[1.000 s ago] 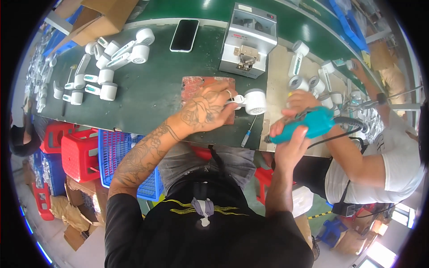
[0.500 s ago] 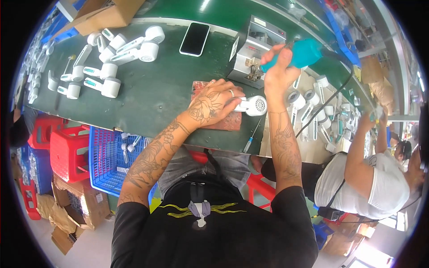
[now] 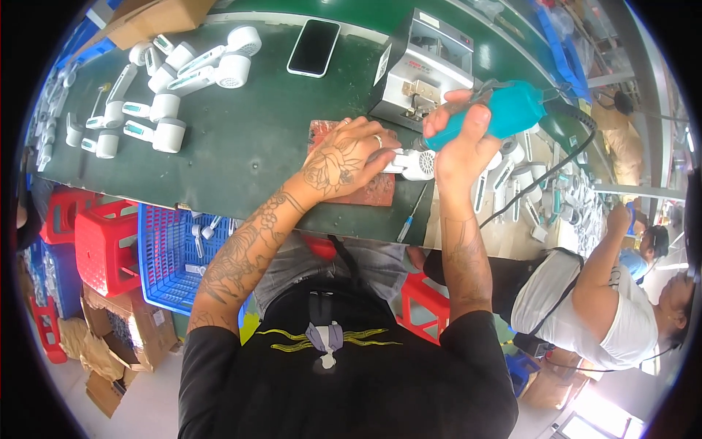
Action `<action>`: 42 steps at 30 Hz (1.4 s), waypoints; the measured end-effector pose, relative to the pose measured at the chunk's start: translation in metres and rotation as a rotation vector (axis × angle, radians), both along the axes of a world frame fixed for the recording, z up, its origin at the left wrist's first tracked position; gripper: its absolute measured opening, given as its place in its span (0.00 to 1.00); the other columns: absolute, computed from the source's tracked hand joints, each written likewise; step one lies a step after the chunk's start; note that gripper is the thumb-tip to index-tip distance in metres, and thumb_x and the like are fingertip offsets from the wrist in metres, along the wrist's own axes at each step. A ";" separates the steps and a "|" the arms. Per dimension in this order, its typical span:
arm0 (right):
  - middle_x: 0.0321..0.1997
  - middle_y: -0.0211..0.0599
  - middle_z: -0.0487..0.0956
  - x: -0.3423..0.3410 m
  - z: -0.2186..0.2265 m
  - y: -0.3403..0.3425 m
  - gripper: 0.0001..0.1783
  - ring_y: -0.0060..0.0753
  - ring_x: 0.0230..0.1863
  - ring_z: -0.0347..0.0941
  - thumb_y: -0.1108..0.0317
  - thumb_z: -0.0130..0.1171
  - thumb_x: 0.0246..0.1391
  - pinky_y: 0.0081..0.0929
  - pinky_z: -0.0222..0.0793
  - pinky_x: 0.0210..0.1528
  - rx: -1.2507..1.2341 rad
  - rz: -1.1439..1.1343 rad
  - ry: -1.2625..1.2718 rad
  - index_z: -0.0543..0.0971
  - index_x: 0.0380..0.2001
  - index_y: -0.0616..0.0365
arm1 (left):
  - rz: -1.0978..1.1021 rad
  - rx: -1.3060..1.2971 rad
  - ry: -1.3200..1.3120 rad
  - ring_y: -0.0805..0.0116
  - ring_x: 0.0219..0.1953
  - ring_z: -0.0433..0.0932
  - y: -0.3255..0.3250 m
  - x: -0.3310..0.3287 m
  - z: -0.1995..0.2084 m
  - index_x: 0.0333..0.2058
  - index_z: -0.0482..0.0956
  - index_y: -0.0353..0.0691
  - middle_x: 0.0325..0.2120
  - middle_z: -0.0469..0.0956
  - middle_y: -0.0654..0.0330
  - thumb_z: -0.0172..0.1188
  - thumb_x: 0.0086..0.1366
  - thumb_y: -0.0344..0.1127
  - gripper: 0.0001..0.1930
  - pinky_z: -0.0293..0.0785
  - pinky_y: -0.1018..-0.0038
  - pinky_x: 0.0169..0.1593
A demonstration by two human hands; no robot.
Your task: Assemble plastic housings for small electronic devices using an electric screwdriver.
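Observation:
My left hand [image 3: 345,159] presses a white handheld piece [image 3: 419,166] with a round, slotted head onto a worn red pad [image 3: 376,194]. Its fingers close around the handle, most of which they hide. In my right hand [image 3: 465,146] is a teal electric screwdriver [image 3: 506,115], held almost level, its cable running off to the right. The screwdriver's tip is just above the white piece, near where head and handle join; whether it touches cannot be made out. Behind the tip stands a silver benchtop machine [image 3: 420,77], which looks like a screw feeder.
Several similar white pieces [image 3: 170,135] lie at the left, more on cardboard [image 3: 457,223] at the right. A phone [image 3: 314,47] lies at the back, a slim screwdriver [image 3: 406,225] by the front edge. A blue basket [image 3: 172,256] stands below; a co-worker [image 3: 585,307] sits at the right.
My right hand has brought the electric screwdriver from the front of the silver machine down toward me, to the white piece. My left hand keeps its hold. The view has shifted slightly.

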State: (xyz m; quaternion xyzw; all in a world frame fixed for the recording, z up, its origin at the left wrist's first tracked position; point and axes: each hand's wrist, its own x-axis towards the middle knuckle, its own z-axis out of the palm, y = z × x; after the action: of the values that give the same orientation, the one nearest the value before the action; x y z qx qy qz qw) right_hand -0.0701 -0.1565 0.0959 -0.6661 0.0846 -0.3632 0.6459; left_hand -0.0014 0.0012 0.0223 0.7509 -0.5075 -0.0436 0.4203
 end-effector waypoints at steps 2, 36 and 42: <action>0.23 0.33 0.75 0.000 -0.004 0.003 0.24 0.27 0.22 0.73 0.50 0.59 0.67 0.26 0.70 0.23 0.082 0.035 -0.113 0.76 0.39 0.66 | 0.006 -0.015 0.004 0.52 0.54 0.77 0.000 -0.001 -0.003 0.47 0.83 0.45 0.45 0.80 0.58 0.58 0.69 0.39 0.12 0.65 0.54 0.66; 0.22 0.36 0.73 0.048 -0.015 -0.027 0.26 0.31 0.23 0.72 0.46 0.52 0.71 0.28 0.69 0.27 -0.142 -0.046 -0.171 0.72 0.37 0.64 | -0.005 -0.028 0.034 0.52 0.51 0.76 0.001 -0.003 0.004 0.45 0.84 0.44 0.44 0.80 0.57 0.57 0.70 0.40 0.11 0.69 0.57 0.60; 0.22 0.38 0.72 0.027 -0.001 -0.007 0.25 0.32 0.22 0.71 0.50 0.51 0.72 0.30 0.69 0.27 -0.063 -0.033 0.003 0.73 0.39 0.66 | 0.011 0.016 0.047 0.51 0.52 0.76 0.007 -0.001 -0.002 0.47 0.83 0.45 0.47 0.81 0.58 0.57 0.70 0.37 0.11 0.68 0.56 0.63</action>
State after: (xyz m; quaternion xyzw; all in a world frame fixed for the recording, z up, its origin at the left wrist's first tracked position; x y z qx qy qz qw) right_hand -0.0429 -0.1634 0.0948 -0.6851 0.0851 -0.3752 0.6186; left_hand -0.0022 0.0084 0.0200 0.7560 -0.4927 -0.0632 0.4263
